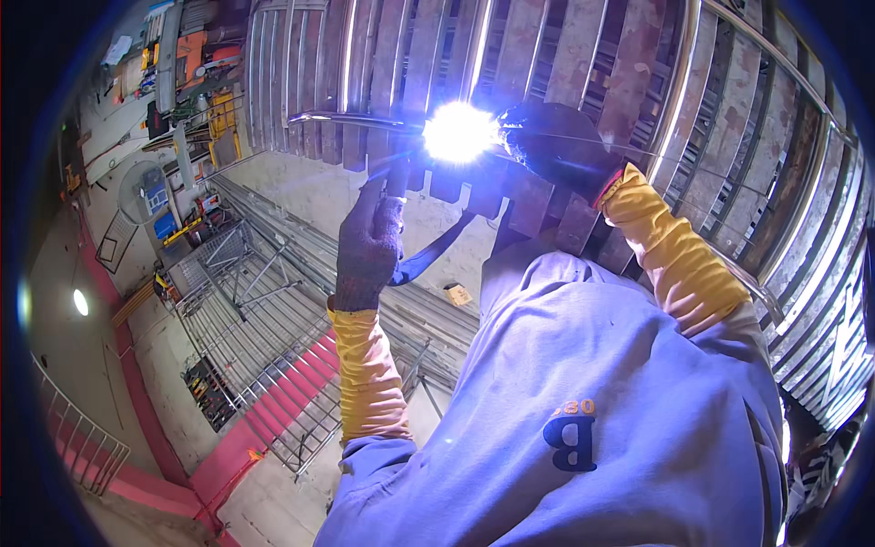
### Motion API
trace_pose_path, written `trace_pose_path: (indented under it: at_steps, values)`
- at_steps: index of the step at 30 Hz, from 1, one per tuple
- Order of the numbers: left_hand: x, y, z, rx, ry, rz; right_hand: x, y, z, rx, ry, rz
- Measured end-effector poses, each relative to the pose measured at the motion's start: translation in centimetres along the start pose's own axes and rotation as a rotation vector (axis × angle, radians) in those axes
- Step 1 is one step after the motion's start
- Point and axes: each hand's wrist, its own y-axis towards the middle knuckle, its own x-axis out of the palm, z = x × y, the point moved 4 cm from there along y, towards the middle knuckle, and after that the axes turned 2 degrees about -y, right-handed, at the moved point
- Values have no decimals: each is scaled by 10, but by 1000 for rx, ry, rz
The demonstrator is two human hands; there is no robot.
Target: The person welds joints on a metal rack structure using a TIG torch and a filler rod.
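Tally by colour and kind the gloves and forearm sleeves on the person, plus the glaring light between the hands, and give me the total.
Dark gloves: 2
Yellow sleeves: 2
White glare: 1
Total: 5

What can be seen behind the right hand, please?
Metal slats show above and below the right hand; whatever is directly behind it is covered, and the bright glare beside it hides more.
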Motion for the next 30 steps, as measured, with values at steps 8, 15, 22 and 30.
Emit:
trace_pose_path:
  at_steps: [8, 15, 22, 30]
  values:
    - [9, -3, 7, 722, 488, 49, -5, 9, -24, 169, -262, 2]
    - [22, -14, -4, -138, -288, 50, -10, 7, -29, 135, -251, 71]
    - [25, -20, 3, -141, -330, 60, -11, 2, -19, 137, -221, 83]
    - [29, -26, 12, -153, -394, 67, -8, -1, -24, 52, -268, 146]
